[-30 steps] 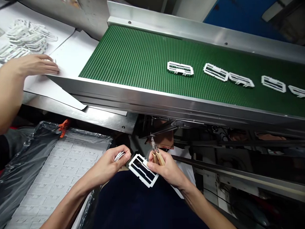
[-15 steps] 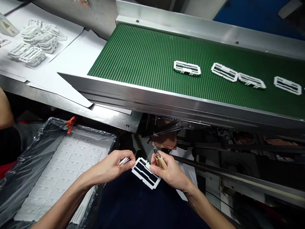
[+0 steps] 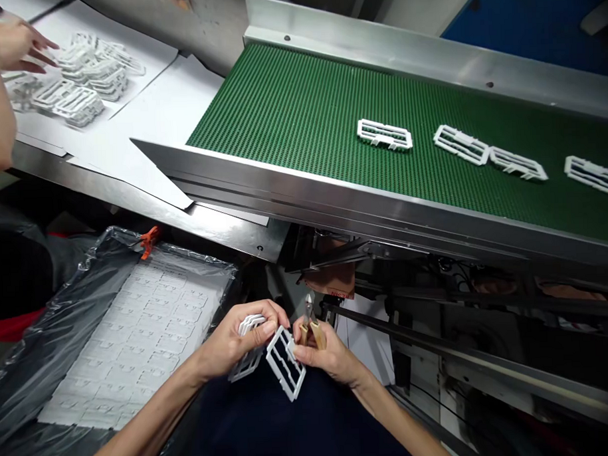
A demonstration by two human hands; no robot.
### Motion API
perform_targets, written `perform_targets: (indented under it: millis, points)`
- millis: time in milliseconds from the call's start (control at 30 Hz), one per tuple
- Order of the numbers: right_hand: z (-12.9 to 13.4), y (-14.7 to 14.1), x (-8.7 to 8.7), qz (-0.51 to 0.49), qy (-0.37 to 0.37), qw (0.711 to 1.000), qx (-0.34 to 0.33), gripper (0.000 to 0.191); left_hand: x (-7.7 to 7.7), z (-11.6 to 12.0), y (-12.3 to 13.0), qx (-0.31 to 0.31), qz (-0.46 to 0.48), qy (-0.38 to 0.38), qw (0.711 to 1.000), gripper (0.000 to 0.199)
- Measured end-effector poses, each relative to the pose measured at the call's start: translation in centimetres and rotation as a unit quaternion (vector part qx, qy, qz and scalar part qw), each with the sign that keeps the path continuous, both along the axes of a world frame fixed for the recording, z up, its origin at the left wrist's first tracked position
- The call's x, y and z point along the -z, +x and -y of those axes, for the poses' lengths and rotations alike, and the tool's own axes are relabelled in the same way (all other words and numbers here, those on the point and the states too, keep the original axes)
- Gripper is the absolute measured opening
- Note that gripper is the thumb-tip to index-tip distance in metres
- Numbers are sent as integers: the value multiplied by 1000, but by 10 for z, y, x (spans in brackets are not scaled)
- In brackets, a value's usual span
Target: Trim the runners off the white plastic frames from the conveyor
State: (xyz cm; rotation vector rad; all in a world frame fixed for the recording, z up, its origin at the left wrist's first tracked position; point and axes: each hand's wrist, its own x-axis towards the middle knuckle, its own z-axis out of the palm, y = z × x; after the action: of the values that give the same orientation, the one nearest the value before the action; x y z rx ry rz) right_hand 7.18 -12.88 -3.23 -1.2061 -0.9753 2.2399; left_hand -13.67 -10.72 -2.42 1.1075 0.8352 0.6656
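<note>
Left grip [image 3: 238,343] pressed together around a small bundle of white plastic frames [image 3: 251,326], its lower end poking out below the palm. Right grip [image 3: 328,352] curled around the wooden handles of a pair of side cutters [image 3: 314,334], steel tips pointing up and away from the work; whether the cutter jaws are closed, too small to tell. Fingertips of that same grip [image 3: 299,351] against the edge of one loose frame [image 3: 285,363], which sits tilted between both grips at lower centre, slotted openings showing, its far end over a dark apron [image 3: 291,428].

Just beyond the hands, at lower left, a pale sheet of small moulded pieces [image 3: 133,340] in close rows, on clear plastic sheeting [image 3: 53,350] with an orange clamp [image 3: 149,241] at its upper corner. As far as the view shows, that sheet well covered, with no gap visible among the rows.

Higher up, a green conveyor belt [image 3: 290,109] between steel side rails [image 3: 303,201], carrying four more white frames, the nearest [image 3: 384,134] at centre right, the others [image 3: 461,145] spaced out toward the right edge, no hand near them. At upper left, a co-worker's hand [image 3: 18,48] just above a heap of white frames [image 3: 87,79] on white paper over a steel surface [image 3: 133,191].
</note>
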Motion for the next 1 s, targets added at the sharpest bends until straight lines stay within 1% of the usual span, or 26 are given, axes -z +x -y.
perform_targets:
  millis: [67, 133, 200, 233, 300, 400, 467, 500, 567, 633, 700, 833, 1000]
  points:
    - [6, -2, 6, -14, -6, 1000, -8, 37, -2, 4, 0, 7, 1, -3, 1000, 22]
    - [8, -3, 4, 7, 24, 999, -35, 33, -6, 8, -1, 13, -9, -4, 1000, 21]
    - [5, -1, -7, 75, 89, 990, -84, 24, -9, 11, -3, 16, -27, -8, 999, 21]
    - [2, 1, -16, 123, 128, 978, -113, 19, -11, 13, -4, 16, -39, -8, 999, 22]
    - [-7, 7, -35, 226, 205, 936, -173, 14, -14, 15, -5, 18, -62, -2, 998, 23]
    - [-19, 16, -62, 340, 303, 847, -275, 18, -18, 15, -4, 24, -85, 4, 996, 25]
    - [-25, 20, -74, 381, 345, 789, -337, 24, -20, 14, -1, 27, -95, 3, 995, 27]
    - [-27, 22, -78, 396, 359, 764, -362, 28, -21, 14, 0, 29, -100, 5, 995, 27]
    - [-31, 23, -85, 414, 375, 728, -398, 30, -23, 13, 1, 33, -108, 12, 994, 26]
    - [-36, 21, -89, 421, 386, 701, -426, 29, -25, 13, 2, 38, -115, 18, 992, 27]
    - [-39, 19, -93, 423, 398, 682, -444, 26, -26, 14, 2, 43, -119, 23, 992, 27]
    - [-45, 16, -101, 423, 419, 658, -461, 19, -26, 14, 3, 49, -129, 37, 990, 28]
    - [-48, 12, -111, 435, 449, 625, -467, 19, -26, 15, 7, 59, -143, 48, 987, 30]
